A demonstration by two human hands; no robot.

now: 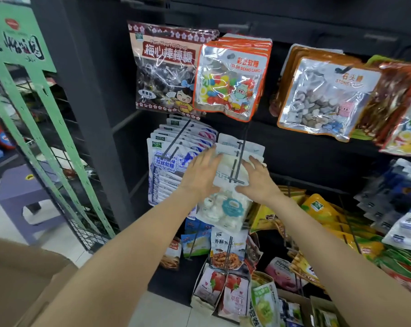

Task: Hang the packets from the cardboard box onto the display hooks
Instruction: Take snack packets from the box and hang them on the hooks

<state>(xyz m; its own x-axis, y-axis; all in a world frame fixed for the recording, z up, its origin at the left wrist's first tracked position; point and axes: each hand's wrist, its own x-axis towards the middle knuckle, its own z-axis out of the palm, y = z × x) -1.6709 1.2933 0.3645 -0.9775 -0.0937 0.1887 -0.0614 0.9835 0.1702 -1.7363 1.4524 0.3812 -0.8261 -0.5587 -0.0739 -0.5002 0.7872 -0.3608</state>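
Both hands were up at the middle row of the dark display rack (318, 147); the left hand (201, 172) lay on the left edge of a white packet (225, 171), fingers fairly straight and spread, pressing rather than pinching; the right hand (258, 177) cupped the right edge, fingers lightly bent over the top corner; whether thumbs were pinching behind the packet could not be told. The packet sat at the front of a double-prong display hook (237, 161), with more white packets (241, 142) already threaded behind it; it looked to be on the prongs or just going on, though the hang hole itself was not visible.

To do the step well, the person probably needed to keep the packet square to both prongs, slide it back evenly past the crossbar, and let go only once it hung free; pushing on one side alone would likely skew or snag it.

Hard to make out: the packet's lower half with white round sweets (223, 213) was blurred; the cardboard box (22, 279) was cut off at bottom left, contents unseen; blue-and-white packets (166, 161) hung just left; the rack's top hooks were lost in shadow; right-side goods were cropped.
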